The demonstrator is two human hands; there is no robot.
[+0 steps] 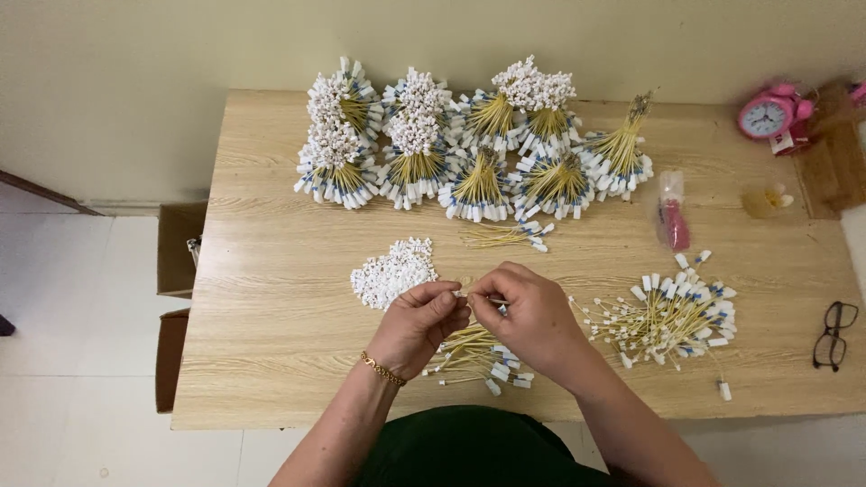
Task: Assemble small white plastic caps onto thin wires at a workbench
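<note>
Just below the middle of the frame, the left hand and the right hand meet over the wooden table. Between them is one thin yellow wire with a small white connector at its end. It is very small in the view, so I cannot tell its details with certainty. Its long axis lies almost level across the picture, from left to right, with the white end pointing toward the left hand. Both hands pinch it: the left thumb and forefinger close on the white tip, and the right fingers close on the yellow part.

Under the hands, near the lower edge of the table, lies a small pile of wires, with the white ends mostly to the right. To the left of the hands is a heap of white connectors. To the right is a loose pile of wires. Tied bundles stand in a row at the top of the frame. Glasses lie at the right edge.
</note>
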